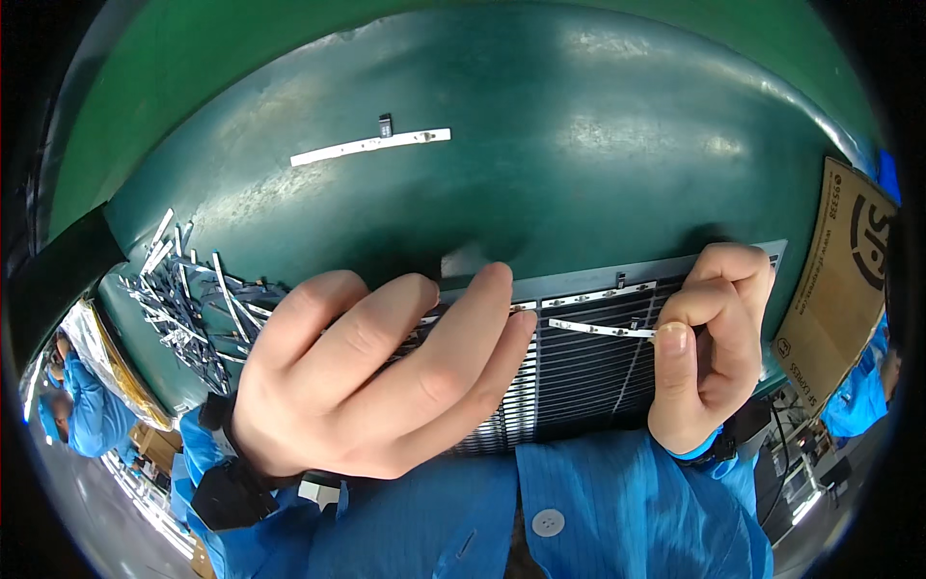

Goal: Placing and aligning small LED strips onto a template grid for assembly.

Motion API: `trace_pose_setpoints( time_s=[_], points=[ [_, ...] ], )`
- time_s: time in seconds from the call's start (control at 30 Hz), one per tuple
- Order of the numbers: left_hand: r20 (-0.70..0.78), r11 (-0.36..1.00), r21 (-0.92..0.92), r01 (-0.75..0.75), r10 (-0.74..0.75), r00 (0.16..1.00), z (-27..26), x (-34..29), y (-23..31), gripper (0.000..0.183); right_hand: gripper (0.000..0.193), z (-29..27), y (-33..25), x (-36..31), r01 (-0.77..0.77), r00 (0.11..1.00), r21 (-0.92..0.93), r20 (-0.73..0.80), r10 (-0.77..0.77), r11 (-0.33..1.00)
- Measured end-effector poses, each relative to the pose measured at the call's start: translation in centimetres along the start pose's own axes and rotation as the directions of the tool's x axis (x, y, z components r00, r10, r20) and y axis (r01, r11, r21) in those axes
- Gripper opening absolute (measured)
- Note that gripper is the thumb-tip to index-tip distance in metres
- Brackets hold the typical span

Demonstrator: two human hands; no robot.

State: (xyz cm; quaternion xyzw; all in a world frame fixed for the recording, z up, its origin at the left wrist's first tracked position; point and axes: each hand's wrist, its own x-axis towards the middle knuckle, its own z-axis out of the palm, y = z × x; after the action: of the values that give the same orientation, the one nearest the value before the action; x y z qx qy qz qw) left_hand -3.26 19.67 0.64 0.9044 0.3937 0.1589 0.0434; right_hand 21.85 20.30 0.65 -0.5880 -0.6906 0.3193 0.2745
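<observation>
My right hand (709, 343) pinches the right end of a thin white strip (600, 329) between thumb and bent forefinger. The strip has dark spots and a small black tab, and is held slightly tilted over a dark slotted tray (584, 378). Another white strip (598, 296) with a black tab lies along the tray's far edge. My left hand (376, 376) reaches across the tray's left part, its fingers stretched out and its thumb hidden. Rows of white strips (521, 386) show in the tray beside its fingertips.
A tangled pile of black-and-white strips (188, 309) lies left on the green tabletop (521, 145). One separate white strip (371, 146) lies farther back. A cardboard box (837, 280) stands at the right edge. People in blue (96, 410) appear at the far left.
</observation>
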Motion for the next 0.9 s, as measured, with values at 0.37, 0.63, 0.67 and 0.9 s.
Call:
trace_pose_setpoints(
  time_s=[0.37, 0.63, 0.67, 0.9],
  points=[
    [-0.102, 0.995, -0.05, -0.09, 0.084, 0.991, 1.2, 0.3, -1.0, 0.035, 0.012, 0.1, 0.1, 0.2, 0.028, 0.999, -0.023, -0.022, -0.028, 0.999],
    [-0.118, 0.992, -0.071, -0.104, 0.095, 0.989, 1.6, 0.2, -1.3, 0.036, 0.024, -0.7, 0.1, 0.4, 0.114, 0.987, -0.074, 0.121, -0.104, 0.991],
    [-0.118, 0.992, -0.072, -0.104, 0.095, 0.989, 1.6, 0.2, -1.3, 0.036, 0.024, -0.7, 0.1, 0.4, 0.114, 0.987, -0.073, 0.122, -0.104, 0.991],
    [-0.112, 0.992, -0.08, -0.095, 0.086, 0.99, 1.4, 0.3, -1.1, 0.036, 0.022, -0.5, 0.5, 0.2, 0.152, 0.984, -0.073, 0.102, -0.144, 0.986]
  ],
)
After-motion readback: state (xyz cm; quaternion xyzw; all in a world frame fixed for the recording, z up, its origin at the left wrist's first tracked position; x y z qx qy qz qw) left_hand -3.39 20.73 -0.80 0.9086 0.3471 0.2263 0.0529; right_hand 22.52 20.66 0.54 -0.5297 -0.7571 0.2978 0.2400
